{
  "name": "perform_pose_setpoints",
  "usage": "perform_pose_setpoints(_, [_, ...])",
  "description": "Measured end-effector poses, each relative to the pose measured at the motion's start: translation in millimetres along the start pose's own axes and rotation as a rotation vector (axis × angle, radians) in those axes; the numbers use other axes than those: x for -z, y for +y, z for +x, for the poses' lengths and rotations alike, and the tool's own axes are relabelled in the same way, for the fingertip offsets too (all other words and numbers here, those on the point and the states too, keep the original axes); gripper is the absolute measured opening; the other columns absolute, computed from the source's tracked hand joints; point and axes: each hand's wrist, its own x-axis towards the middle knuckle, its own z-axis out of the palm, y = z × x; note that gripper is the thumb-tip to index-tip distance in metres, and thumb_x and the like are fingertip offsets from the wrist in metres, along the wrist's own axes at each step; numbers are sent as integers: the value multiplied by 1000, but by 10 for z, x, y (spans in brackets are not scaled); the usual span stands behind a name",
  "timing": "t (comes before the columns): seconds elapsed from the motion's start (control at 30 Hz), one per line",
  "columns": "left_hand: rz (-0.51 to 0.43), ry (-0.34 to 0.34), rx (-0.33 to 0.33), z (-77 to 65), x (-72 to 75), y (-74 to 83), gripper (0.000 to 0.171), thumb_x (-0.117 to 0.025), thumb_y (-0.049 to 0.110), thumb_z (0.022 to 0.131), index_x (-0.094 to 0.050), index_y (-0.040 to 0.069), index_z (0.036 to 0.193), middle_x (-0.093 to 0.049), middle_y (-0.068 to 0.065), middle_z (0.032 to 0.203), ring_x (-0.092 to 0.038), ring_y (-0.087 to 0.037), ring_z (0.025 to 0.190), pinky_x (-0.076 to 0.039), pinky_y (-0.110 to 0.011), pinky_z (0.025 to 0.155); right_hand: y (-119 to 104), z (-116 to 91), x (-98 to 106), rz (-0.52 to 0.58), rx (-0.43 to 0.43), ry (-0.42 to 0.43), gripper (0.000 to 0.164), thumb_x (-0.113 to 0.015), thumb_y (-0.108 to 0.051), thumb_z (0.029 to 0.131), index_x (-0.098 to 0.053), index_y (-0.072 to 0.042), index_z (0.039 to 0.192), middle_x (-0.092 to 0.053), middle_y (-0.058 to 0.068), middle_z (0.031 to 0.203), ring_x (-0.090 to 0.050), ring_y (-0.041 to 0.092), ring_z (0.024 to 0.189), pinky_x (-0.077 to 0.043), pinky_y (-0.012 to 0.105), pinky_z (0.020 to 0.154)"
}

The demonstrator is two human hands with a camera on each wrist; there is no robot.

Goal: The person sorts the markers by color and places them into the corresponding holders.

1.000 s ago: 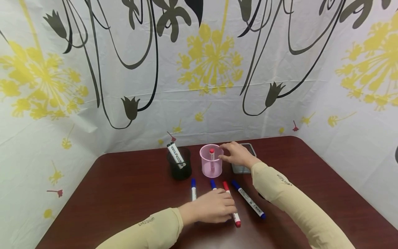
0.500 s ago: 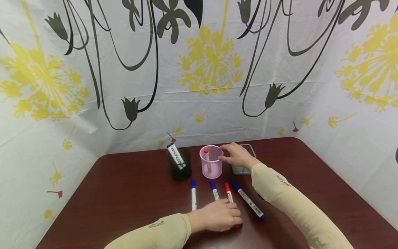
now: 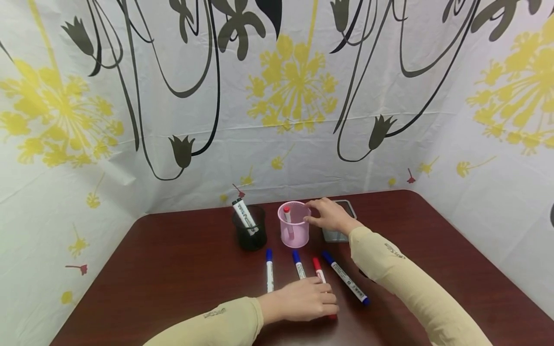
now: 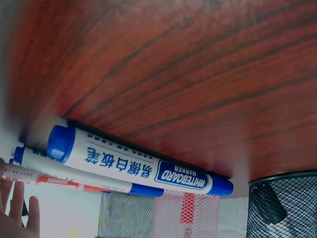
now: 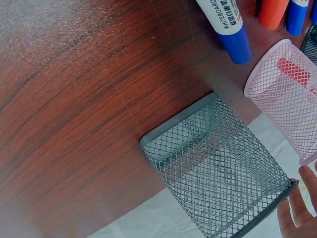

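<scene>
My left hand [image 3: 305, 299] holds a red-capped whiteboard marker [image 3: 319, 272] low over the table, its far end sticking out past the fingers. In the left wrist view, fingertips [image 4: 18, 203] show at that marker's side, behind two blue-capped markers. Thumb and index finger of my right hand [image 3: 331, 215] curve at the right rim of a pink mesh pen cup [image 3: 295, 237]. One red-capped marker [image 3: 287, 214] leans left inside this cup. Blue markers lie on either side of the left hand: one to the left [image 3: 270, 275], one beside the red marker [image 3: 298, 264], one to the right [image 3: 346, 278].
A black mesh cup [image 3: 252, 242] with black-capped white markers [image 3: 245, 216] stands left of the pink one. Behind the right hand is a square grey mesh holder [image 3: 335, 236], seen closer as a mesh box [image 5: 218, 168] in the right wrist view. Patterned cloth [image 3: 268, 163] hangs behind the table.
My left hand has moved right and towards me onto the red marker, which has slid slightly nearer. Inside the pink cup the marker has tipped left. The right hand stays at the rim.
</scene>
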Motion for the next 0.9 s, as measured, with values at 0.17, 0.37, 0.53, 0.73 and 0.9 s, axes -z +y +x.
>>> perform_pose_setpoints(0.17, [-86,91,27,-54,130,-35,24,-48,26,90,-61,24,110,-57,14,106,-47,-5,100,-34,-21,86,9,0,-5,1,3,7,41,-63,-30,81,-58,-4,113,-58,11,109,-50,29,101,-39,46,84])
perform_pose_setpoints(0.37, [-145,208,58,-118,270,-82,23,-51,20,87,-62,20,107,-58,10,104,-49,-5,100,-32,-21,90,12,-1,-4,8,-11,-6,42,-62,-31,82,-58,-5,114,-57,11,109,-50,28,101,-39,46,84])
perform_pose_setpoints(0.53, [-216,301,111,-181,382,-105,21,-52,19,87,-64,18,104,-60,10,102,-50,-4,98,-30,-19,92,6,-7,-10,8,-16,-16,42,-62,-32,82,-58,-5,114,-57,11,110,-50,28,101,-39,46,84])
perform_pose_setpoints(0.73, [-257,428,156,-245,503,-146,18,-59,18,81,-65,17,99,-60,10,98,-51,-4,92,-32,-18,91,7,-6,-9,12,-10,-11,42,-62,-31,82,-58,-5,114,-58,11,109,-50,28,101,-40,45,84])
perform_pose_setpoints(0.9, [-356,493,202,-298,614,-193,23,-66,17,78,-64,14,101,-60,10,98,-51,-3,90,-35,-17,86,9,1,-6,13,-3,-9,41,-63,-30,82,-59,-4,113,-58,11,108,-51,28,100,-40,46,83])
